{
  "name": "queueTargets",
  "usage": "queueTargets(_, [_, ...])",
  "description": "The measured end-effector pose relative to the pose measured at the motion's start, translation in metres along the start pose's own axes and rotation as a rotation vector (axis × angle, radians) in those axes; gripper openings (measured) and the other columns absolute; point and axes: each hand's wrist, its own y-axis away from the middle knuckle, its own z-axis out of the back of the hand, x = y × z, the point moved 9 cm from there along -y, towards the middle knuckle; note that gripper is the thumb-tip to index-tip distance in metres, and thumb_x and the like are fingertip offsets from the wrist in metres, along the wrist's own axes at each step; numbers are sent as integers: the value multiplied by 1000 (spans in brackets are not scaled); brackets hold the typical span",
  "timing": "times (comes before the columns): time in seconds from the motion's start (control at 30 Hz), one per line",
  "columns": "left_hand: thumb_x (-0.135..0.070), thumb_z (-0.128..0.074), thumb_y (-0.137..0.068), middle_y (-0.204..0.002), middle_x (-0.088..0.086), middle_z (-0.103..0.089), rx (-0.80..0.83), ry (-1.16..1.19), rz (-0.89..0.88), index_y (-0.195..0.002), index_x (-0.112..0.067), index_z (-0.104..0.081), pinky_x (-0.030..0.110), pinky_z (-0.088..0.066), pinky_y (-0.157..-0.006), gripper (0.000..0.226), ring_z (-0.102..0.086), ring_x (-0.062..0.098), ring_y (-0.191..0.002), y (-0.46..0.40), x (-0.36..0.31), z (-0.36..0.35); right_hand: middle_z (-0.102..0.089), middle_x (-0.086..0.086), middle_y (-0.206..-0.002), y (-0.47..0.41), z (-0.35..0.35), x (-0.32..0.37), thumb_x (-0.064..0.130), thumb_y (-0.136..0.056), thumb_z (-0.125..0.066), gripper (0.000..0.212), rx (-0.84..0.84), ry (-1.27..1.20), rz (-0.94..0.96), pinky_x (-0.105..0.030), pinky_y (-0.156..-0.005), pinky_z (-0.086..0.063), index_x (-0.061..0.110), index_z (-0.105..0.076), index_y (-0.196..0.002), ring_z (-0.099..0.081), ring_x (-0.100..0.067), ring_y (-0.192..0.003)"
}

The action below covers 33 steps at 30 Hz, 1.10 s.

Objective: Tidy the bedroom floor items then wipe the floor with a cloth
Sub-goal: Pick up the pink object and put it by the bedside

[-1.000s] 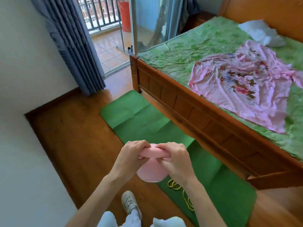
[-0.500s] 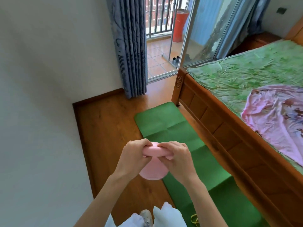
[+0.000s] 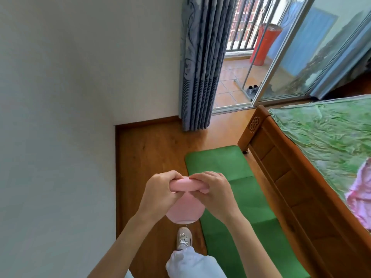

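Observation:
I hold a pink kettlebell [image 3: 183, 211] in front of me, above the wooden floor [image 3: 148, 157]. My left hand [image 3: 160, 189] and my right hand [image 3: 212, 191] both grip its rounded handle from either side, knuckles up. Its round body hangs below my fingers. A green folding mat [image 3: 236, 197] lies on the floor just right of the kettlebell, along the bed. My shoe [image 3: 183, 238] steps on the floor beneath the weight.
A white wall [image 3: 60, 117] stands close on the left. A wooden bed frame [image 3: 297, 187] with a green cover [image 3: 329, 137] and pink cloth [image 3: 359, 197] fills the right. Grey curtain [image 3: 198, 67] and an open balcony door lie ahead.
My view has swung left and forward, toward the wall corner and curtain. Both hands keep the same grip on the kettlebell. The yellow cord on the mat has left the frame.

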Motion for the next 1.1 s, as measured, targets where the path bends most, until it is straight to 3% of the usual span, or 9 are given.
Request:
queueTargets(0.23, [-32, -79, -71, -92, -16, -65, -38, -36, 51, -101, -25, -69, 14, -52, -68, 33, -62, 5, -80, -94, 21, 12, -72, 5, -95, -100, 3, -13, 22, -70, -80, 31, -16, -18, 71, -10, -82, -28, 19, -73, -100, -55, -2, -83])
queueTargets(0.5, [-32, -80, -70, -94, -11, -69, -54, -36, 64, -101, -25, -69, 16, -53, -69, 34, -63, 7, -82, -192, 41, 22, -72, 6, -95, -198, 4, -31, 22, -71, -80, 31, -5, -14, 59, -11, -84, -29, 19, -72, -100, -61, -9, -85])
queueTargets(0.77, [-31, -79, -71, -95, -11, -69, 58, -45, 32, -102, -26, -69, 18, -54, -72, 32, -63, 7, -82, -298, 82, 18, -71, 10, -95, -293, -18, -61, 28, -72, -79, 31, -21, 20, -18, -11, -83, -29, 24, -72, -102, -55, 0, -85])
queueTargets(1.1, [-34, -77, -73, -96, -13, -64, 257, -90, -42, -97, -26, -64, 22, -54, -77, 28, -61, 7, -85, -444, 128, 35, -70, 7, -101, -416, -38, -71, 21, -74, -78, 33, -100, 32, -162, -10, -80, -29, 24, -71, -106, -46, 6, -87])
